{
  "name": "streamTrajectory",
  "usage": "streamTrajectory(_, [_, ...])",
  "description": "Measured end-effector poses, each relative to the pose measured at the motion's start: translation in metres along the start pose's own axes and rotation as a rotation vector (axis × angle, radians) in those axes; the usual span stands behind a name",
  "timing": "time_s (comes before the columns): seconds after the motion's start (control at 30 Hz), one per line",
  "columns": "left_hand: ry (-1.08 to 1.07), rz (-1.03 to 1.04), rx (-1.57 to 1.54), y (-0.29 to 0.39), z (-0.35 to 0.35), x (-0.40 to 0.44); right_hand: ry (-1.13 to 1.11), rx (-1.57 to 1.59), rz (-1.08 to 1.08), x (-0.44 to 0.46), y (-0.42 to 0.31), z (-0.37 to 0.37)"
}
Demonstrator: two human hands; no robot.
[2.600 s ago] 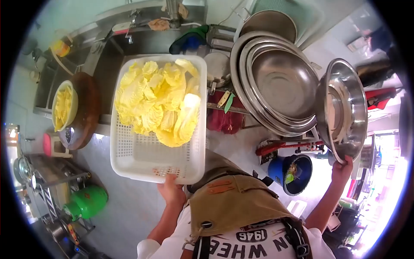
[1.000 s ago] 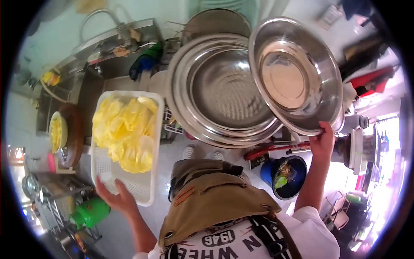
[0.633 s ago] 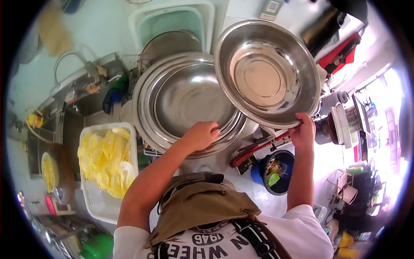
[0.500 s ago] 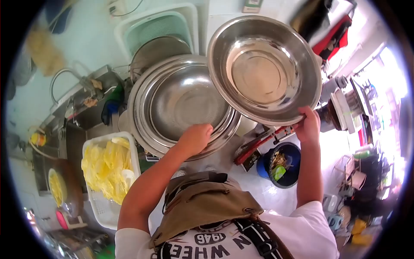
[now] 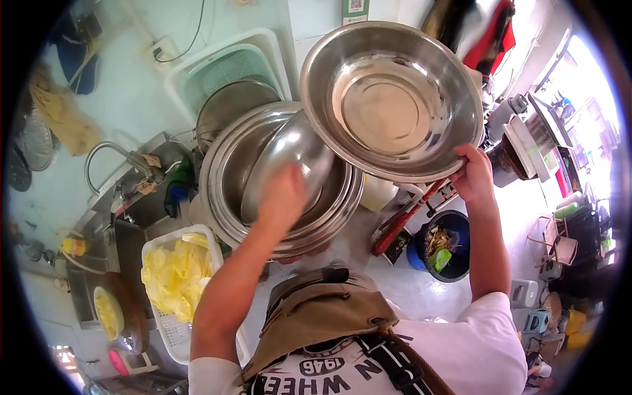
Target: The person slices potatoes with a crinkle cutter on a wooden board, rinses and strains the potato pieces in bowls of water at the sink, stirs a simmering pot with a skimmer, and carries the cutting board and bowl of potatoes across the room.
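Note:
A wide steel basin (image 5: 388, 112) hangs tilted at the upper centre-right, its rim gripped by my right hand (image 5: 474, 172). Beside it, my left hand (image 5: 284, 194), blurred by motion, is closed on a steel strainer bowl (image 5: 309, 148). That bowl stands tilted within a stack of larger steel basins (image 5: 214, 191). The large basin overlaps the stack's right side. At the lower left, a white perforated basket (image 5: 172, 339) holds yellow cabbage leaves (image 5: 172, 276), partly behind my left arm.
A sink (image 5: 135, 247) with a faucet is at the left, near a pale bowl (image 5: 108, 313) of yellow leaves on a round board. A blue bucket (image 5: 416, 253) with scraps stands right of centre. Pale green baskets (image 5: 227, 69) lean behind the stack. Stacked pots stand at the right.
My left hand has left the white basket, reached the stack and tipped up the strainer bowl. The large basin, still in my right hand, has moved left and up over the stack's edge.

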State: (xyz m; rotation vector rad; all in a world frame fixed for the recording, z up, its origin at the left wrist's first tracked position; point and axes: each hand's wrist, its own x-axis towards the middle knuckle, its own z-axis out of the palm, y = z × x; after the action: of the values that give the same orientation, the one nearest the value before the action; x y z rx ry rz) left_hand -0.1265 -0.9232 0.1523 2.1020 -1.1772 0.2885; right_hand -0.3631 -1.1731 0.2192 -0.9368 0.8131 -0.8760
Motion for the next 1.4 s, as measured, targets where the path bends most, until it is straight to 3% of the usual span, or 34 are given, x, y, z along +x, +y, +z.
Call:
streamTrajectory(0.13, [0.206, -0.343, 0.074, -0.052, -0.062, 0.057, -0.057, 0.023, 0.004, 0.003, 0.001, -0.002])
streamTrajectory(0.2, [0.259, -0.723, -0.432, -0.052, -0.110, 0.072, -0.092, 0.021, 0.013, -0.001, 0.000, 0.001])
streamTrajectory(0.27, [0.530, -0.838, -0.978, -0.054, -0.147, 0.081, -0.149, -0.010, 0.022, -0.002, 0.000, 0.000])
streamTrajectory(0.33, [0.517, -0.766, -1.013, -0.022, -0.190, 0.083, -0.178, -0.092, 0.023, -0.016, -0.001, 0.020])
streamTrajectory(0.5, [0.345, -0.372, -0.336, -0.007, -0.239, 0.082, -0.359, -0.229, 0.147, -0.009, 0.032, 0.057])
streamTrajectory(0.67, [0.118, -0.144, -0.034, 0.019, -0.223, 0.069, -0.564, -0.339, 0.382, 0.000, 0.076, 0.101])
streamTrajectory(0.9, [-0.010, 0.019, 0.153, 0.020, -0.176, 0.038, -0.545, -0.308, 0.653, 0.003, 0.121, 0.128])
streamTrajectory(1.0, [-0.140, 0.096, 0.258, 0.018, -0.150, 0.023, -0.544, -0.424, 0.623, 0.000, 0.128, 0.131])
streamTrajectory(1.27, [-0.429, 0.280, 0.255, 0.009, -0.061, -0.013, -0.785, -1.135, 0.453, 0.024, 0.135, 0.115])
streamTrajectory(1.4, [-0.437, 0.338, 0.272, -0.002, -0.020, -0.019, -0.702, -1.006, 0.376, 0.022, 0.134, 0.098])
